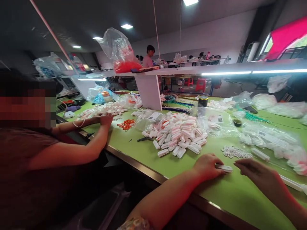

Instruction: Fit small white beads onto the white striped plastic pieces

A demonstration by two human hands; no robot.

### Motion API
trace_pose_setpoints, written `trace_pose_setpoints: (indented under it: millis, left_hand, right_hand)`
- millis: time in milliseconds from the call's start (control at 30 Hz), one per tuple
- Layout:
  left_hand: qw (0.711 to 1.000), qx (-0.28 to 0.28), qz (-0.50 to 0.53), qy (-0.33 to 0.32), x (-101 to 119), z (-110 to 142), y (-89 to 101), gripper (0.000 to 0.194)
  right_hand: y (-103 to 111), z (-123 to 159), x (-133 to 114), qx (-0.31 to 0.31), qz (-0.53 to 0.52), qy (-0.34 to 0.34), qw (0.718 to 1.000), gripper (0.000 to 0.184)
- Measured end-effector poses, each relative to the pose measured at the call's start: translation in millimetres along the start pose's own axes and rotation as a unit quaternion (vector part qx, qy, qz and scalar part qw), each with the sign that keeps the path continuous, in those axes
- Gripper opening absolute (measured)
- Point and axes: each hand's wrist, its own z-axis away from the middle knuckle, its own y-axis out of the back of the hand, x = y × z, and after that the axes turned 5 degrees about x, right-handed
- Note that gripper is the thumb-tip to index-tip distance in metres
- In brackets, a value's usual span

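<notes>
My left hand (209,166) is closed around a small white plastic casing (224,168), which sticks out past the fingertips just above the green tabletop. To its right, my right hand (255,172) points toward the casing with thumb and fingers pinched together; whatever may be between them is too small to make out. A gap separates this hand from the casing. Just beyond both hands lies a spread of tiny white parts (235,152). A single white casing (260,154) rests beside them. Left of these stands a large heap of white casings (178,132), some with pinkish edges.
A co-worker (79,153) sits on the left, hands at another white pile. Orange loops (125,124) and dark scissors (145,139) lie between us. Plastic bags (271,140), a tape roll (237,122) and a dark can (202,101) stand further back, below a raised shelf (182,71).
</notes>
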Motion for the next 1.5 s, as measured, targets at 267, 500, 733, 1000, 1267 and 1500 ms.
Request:
trace_pose_setpoints:
  millis: [267,500,733,1000,1267,1500]
  left_hand:
    - [1.000,0.000,0.010,0.001,-4,-2,-4.4,0.039]
    - [0.999,0.014,0.031,0.003,-7,-1,-5.9,0.035]
    - [0.999,0.018,0.032,0.007,-5,2,-1.7,0.033]
    - [0.999,0.027,0.035,0.012,-6,3,0.2,0.028]
    - [0.999,0.027,0.036,0.028,-4,5,2.9,0.028]
    - [0.999,0.026,0.026,0.002,-4,7,6.3,0.025]
  right_hand:
    - [1,-1,1,-0.015,-0.026,-0.026,0.999,0.056]
    - [-2,2,-5,0.007,0.007,0.031,0.999,0.050]
    - [-4,-2,-21,0.009,-0.017,0.089,0.996,0.045]
    - [-11,-1,-20,-0.011,-0.029,0.053,0.998,0.040]
    - [-12,-3,-21,-0.003,-0.040,0.064,0.997,0.036]
    - [-16,-3,-20,0.009,-0.031,0.086,0.996,0.029]
